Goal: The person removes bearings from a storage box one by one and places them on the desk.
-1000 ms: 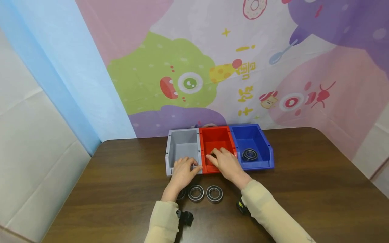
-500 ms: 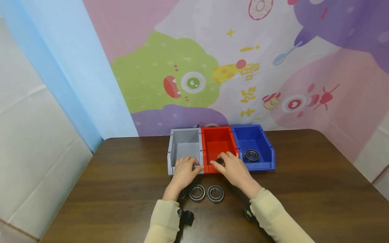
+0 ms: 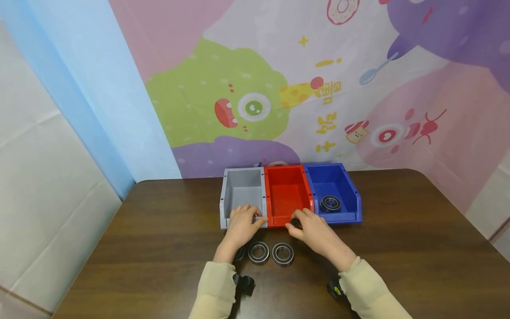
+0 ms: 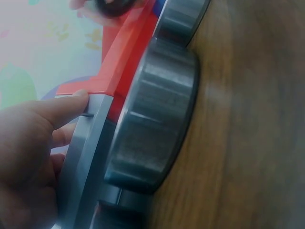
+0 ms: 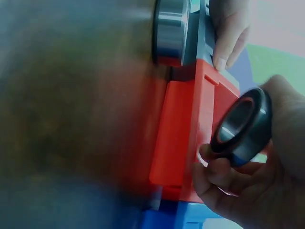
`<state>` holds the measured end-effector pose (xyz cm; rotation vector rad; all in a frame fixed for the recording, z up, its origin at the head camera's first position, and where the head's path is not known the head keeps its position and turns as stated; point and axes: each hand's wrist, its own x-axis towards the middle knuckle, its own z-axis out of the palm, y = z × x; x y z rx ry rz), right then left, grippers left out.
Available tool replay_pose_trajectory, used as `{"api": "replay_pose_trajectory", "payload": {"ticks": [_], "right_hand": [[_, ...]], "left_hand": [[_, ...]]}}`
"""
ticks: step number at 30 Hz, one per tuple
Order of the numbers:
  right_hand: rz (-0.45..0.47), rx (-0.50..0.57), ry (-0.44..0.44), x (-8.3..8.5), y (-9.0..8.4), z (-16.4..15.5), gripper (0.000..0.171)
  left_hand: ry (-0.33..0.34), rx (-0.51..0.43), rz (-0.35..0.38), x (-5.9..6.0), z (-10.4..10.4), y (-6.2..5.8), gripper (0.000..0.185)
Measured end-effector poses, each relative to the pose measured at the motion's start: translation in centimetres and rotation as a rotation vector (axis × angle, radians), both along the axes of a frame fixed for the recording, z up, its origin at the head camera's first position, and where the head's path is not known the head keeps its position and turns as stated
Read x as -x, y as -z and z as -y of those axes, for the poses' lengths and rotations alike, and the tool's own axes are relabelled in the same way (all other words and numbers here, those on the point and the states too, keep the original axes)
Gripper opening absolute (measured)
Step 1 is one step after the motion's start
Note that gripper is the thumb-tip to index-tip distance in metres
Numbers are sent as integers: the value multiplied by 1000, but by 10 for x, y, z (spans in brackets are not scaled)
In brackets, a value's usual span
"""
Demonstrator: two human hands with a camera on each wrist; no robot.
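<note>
Three bins stand side by side at the back of the table: grey (image 3: 242,188), red (image 3: 287,192) and blue (image 3: 338,184). My left hand (image 3: 244,220) grips the grey bin's front wall (image 4: 88,152), fingers over its rim. My right hand (image 3: 308,223) pinches a black bearing (image 5: 243,126) just in front of the red bin's front lip (image 5: 178,138). Another bearing (image 3: 330,203) lies in the blue bin. Two bearings (image 3: 258,252) (image 3: 283,254) lie flat on the table near me, and a third (image 3: 239,254) is partly hidden by my left wrist.
The brown table (image 3: 398,248) runs wide to the left and right of the bins. A colourful cartoon backdrop (image 3: 255,106) rises right behind the bins. Small black devices sit under both wrists.
My right hand has drawn back out of the red bin towards me, holding a bearing, and is now at the bin's front lip. The left hand has stayed on the grey bin.
</note>
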<state>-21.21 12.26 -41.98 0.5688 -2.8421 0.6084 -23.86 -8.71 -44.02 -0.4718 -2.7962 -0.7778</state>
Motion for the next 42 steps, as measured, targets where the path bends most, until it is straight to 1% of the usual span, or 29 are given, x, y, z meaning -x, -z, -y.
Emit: {"api": "replay_pose_trajectory", "payload": {"ticks": [5,10,17,21,24,28,31,37,42], "right_hand": [[47,-9,-27,-5,5,-6,28],[91,-8,-46,-9,4,-11,28],[116,-76,-164,-10,0,-17,24],[152,-127,-219,-10,-3,-19,25],[169,-145,-245,-10,-4,-19,28],[161,-154,-244,-11,-2,-17,30],[153,-163,-221,-12,-1,-16,32],[197,-156,-155,-15,-3,-14,39],[212,-160,-137,-16,-5,-13,40]], "left_hand": [[1,-7,3,-1,-1,1,21],[9,-8,0,-2,-2,1,21],[4,-1,-14,-1,0,3,22],[3,0,-25,-1,1,3,23],[-1,1,-29,0,2,3,23],[-4,6,-26,0,2,3,23],[-4,4,-27,-1,1,3,23],[-1,2,-30,-1,1,2,22],[2,3,-28,0,0,2,23]]}}
